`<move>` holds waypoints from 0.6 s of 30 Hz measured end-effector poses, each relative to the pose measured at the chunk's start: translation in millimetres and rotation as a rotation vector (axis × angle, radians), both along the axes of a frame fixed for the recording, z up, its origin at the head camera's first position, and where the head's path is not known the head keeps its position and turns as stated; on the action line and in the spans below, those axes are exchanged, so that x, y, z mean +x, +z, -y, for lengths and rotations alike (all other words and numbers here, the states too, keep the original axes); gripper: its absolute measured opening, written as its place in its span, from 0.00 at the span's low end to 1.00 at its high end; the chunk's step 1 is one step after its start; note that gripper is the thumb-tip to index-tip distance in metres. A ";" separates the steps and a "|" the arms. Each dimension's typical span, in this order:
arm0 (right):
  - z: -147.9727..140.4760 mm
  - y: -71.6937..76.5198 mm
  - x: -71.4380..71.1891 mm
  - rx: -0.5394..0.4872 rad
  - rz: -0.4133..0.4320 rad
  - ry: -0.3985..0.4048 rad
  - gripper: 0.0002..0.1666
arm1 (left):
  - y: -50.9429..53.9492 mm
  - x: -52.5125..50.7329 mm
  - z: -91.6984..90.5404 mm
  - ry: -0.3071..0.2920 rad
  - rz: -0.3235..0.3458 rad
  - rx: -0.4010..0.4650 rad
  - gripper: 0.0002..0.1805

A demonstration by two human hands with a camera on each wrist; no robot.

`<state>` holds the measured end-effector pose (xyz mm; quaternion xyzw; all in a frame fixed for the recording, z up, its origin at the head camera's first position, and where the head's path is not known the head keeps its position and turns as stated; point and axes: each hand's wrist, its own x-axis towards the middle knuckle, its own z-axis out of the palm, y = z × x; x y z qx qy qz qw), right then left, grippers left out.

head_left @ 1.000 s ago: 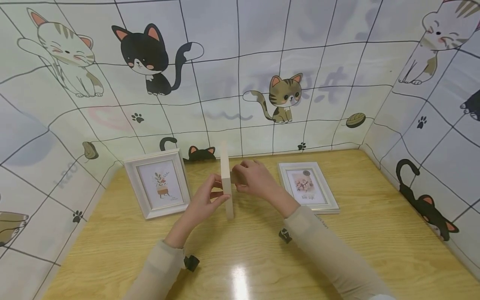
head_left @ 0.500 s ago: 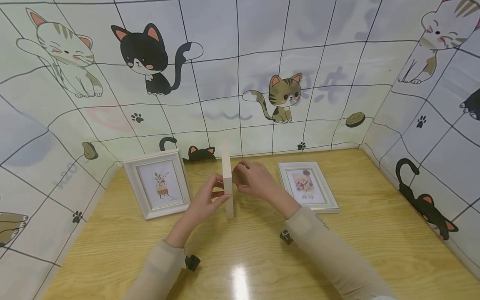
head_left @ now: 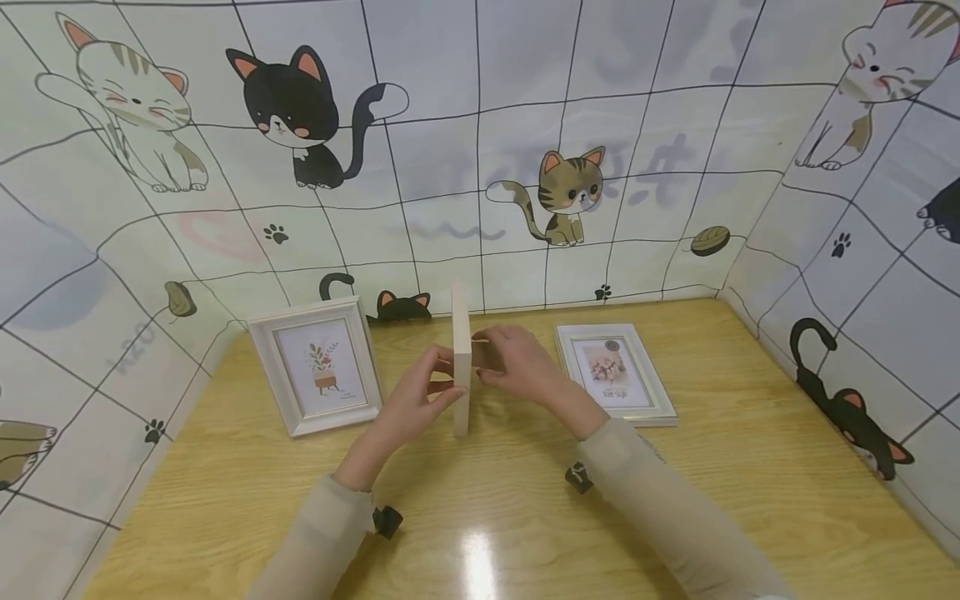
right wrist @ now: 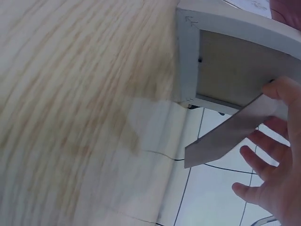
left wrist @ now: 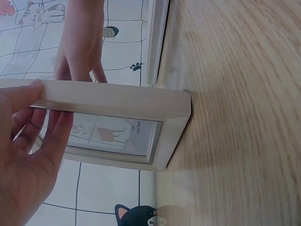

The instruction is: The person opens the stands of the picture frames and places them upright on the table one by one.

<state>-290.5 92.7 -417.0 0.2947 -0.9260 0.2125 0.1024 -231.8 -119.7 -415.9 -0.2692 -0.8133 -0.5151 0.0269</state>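
A white picture frame (head_left: 462, 375) stands edge-on at the middle of the wooden table, upright. My left hand (head_left: 408, 400) grips its near side edge, thumb on the rim and fingers on the picture face, as the left wrist view shows (left wrist: 35, 146). On the other side, my right hand (head_left: 525, 371) is at the back of this frame. In the right wrist view a grey support flap (right wrist: 230, 134) stands out at an angle from the brown backing (right wrist: 235, 66), and the right hand (right wrist: 282, 155) holds it, thumb at its upper part.
Another white frame (head_left: 322, 367) with a potted-plant picture stands at the left. A third white frame (head_left: 617, 375) with a pink flower picture is at the right. Behind the wooden table (head_left: 480, 500) rises a wall covering (head_left: 450, 167) with cartoon cats.
The middle frame and both hands have shifted slightly to the right. The left hand keeps its grip, and the side frames have stayed in place.
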 end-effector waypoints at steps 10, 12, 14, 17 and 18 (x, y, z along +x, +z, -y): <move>-2.0 37.7 26.6 -0.503 0.028 -0.059 0.16 | 3.0 1.9 -1.6 0.011 0.009 -0.002 0.21; 0.0 46.3 33.1 -0.562 0.031 -0.042 0.15 | 3.5 2.1 -1.7 0.010 0.011 -0.002 0.21; 2.3 53.9 39.4 -0.597 0.043 -0.018 0.16 | 3.1 1.9 -1.7 0.009 0.010 -0.001 0.20; 6.2 62.5 48.6 -0.598 0.063 -0.006 0.20 | 2.2 1.7 -1.6 0.009 0.003 -0.004 0.20; 7.4 64.6 51.2 -0.585 0.068 -0.011 0.22 | 1.7 1.7 -1.5 0.008 -0.001 -0.003 0.20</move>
